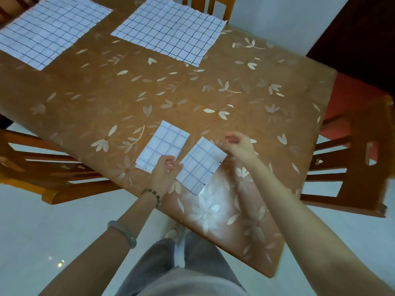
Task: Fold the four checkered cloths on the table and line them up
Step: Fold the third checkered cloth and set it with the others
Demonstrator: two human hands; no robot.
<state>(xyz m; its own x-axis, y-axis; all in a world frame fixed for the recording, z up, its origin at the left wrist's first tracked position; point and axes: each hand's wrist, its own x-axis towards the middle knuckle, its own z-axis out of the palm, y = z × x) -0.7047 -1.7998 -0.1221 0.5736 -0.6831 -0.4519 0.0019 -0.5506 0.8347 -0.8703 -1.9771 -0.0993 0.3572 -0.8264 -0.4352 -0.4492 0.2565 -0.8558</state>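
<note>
Two checkered cloths lie folded side by side near the table's front edge: the left folded cloth (163, 144) and the right folded cloth (201, 165). My left hand (165, 170) sits between them with curled fingers, covering the left one's near corner and touching the right one's left edge; a pinch cannot be made out. My right hand (239, 146) hovers at the right cloth's far right corner, fingers loosely curled and lifted, holding nothing. Two more checkered cloths lie spread flat at the far side, one at the far left (49, 28) and one in the middle (168, 28).
The table (192, 92) has an orange floral cover, bare between the near and far cloths. Wooden chairs stand at the left (53, 167), at the right (352, 159) and at the far side (209, 5). The front table edge is close to my legs.
</note>
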